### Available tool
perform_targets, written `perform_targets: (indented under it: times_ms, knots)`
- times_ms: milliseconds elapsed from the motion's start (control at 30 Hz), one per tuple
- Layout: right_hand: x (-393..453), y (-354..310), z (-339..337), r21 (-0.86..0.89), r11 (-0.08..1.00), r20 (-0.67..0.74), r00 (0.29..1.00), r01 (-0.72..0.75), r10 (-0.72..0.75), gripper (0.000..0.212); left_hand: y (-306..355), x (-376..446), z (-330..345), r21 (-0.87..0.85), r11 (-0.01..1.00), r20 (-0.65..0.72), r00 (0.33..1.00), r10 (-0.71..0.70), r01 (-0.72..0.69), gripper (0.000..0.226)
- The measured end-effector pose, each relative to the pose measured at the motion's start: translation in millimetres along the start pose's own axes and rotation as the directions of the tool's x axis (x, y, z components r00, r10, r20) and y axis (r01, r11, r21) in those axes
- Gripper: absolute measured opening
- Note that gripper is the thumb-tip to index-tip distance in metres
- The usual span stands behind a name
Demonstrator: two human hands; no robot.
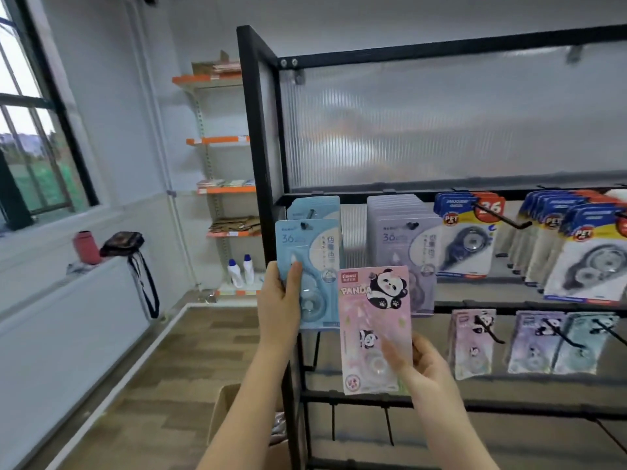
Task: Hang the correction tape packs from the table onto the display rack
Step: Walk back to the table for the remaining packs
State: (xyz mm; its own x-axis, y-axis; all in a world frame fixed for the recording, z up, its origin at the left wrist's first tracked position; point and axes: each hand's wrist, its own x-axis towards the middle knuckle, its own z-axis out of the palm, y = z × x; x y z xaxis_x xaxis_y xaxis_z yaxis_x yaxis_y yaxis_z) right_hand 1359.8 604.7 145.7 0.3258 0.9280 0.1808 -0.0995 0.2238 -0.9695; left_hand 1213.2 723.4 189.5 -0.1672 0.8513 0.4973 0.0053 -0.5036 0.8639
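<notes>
My left hand [281, 301] grips a light blue correction tape pack [314, 252] by its left edge, thumb on the front; the pack's hole sits at a hook on the black display rack [261, 171], in front of other blue packs. My right hand [419, 362] holds a pink panda correction tape pack [373, 310] by its lower right corner, upright in front of the rack. Lilac packs [407, 232] hang right of the blue ones. Panda packs [473, 340] hang on the lower row.
Blue and yellow tape packs [470, 239] fill hooks at the right. An open cardboard box [224, 412] stands below my arms. Orange-edged wall shelves [220, 188] are behind the rack, and a red bottle [86, 247] and dark bag [122, 244] sit on the left ledge.
</notes>
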Motion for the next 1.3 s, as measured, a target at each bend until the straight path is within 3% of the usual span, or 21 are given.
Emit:
perform_targets:
  times_ms: [233,400,567,767,1033,1200,1300]
  knots:
    - [-1.5,15.1,2.1,-0.039,0.999,-0.112,0.993,-0.029,0.025,0.017,-28.1,37.0,14.7,0.084,0.996,0.093,0.995,-0.039,0.031,0.018]
    - [-6.8,19.5,-1.5,-0.075,0.997,-0.182,0.983,-0.035,0.02,0.024,-30.0,49.7,22.4,0.141,0.99,0.105,0.994,-0.044,0.029,0.023]
    - [-18.3,24.0,-11.1,-0.09,0.995,-0.21,0.977,-0.041,0.021,0.015,-44.5,25.3,20.7,0.139,0.986,0.094,0.989,-0.11,0.097,0.027]
    - [-34.8,28.8,-30.3,0.0,0.997,-0.242,0.967,-0.082,0.08,0.018,-71.9,-31.9,19.6,0.251,0.941,0.199,0.939,-0.28,0.227,0.028]
    - [-71.8,20.0,-93.5,0.035,0.996,-0.259,0.961,-0.085,0.091,0.016,-30.9,-117.5,68.3,0.441,0.891,0.46,0.88,-0.122,-0.107,0.017]
    - [-97.8,21.0,-162.3,0.011,0.993,-0.31,0.943,-0.121,0.118,0.014,-28.2,-179.0,125.7,0.509,0.799,0.645,0.757,-0.108,-0.32,0.022]
    - [-103.0,30.0,-194.8,0.0,0.986,-0.276,0.948,-0.166,0.16,0.01,-44.8,-209.9,153.8,0.558,0.653,0.741,0.661,-0.114,-0.513,0.026]
